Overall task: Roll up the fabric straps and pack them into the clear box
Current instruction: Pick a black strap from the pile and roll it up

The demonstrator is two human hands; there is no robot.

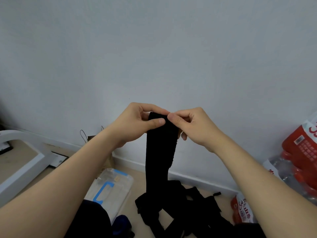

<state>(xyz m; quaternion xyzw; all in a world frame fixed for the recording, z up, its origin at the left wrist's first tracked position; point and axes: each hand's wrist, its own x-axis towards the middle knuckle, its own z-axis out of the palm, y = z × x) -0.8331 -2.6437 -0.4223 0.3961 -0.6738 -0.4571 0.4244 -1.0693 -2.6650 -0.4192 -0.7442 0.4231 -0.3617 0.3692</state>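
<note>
- Left hand [137, 123]: at frame centre, pinches the top edge of a black strap [160, 152].
- Right hand [190, 126]: pinches the same edge, just beside the left.
- Strap: hangs down to a black pile [187, 203] at lower centre.
- Clear box [111, 188]: lower left of centre, on the floor, blue-latched lid on.

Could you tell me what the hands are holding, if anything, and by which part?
The left hand and right hand both pinch the black fabric strap by its top end.
</note>
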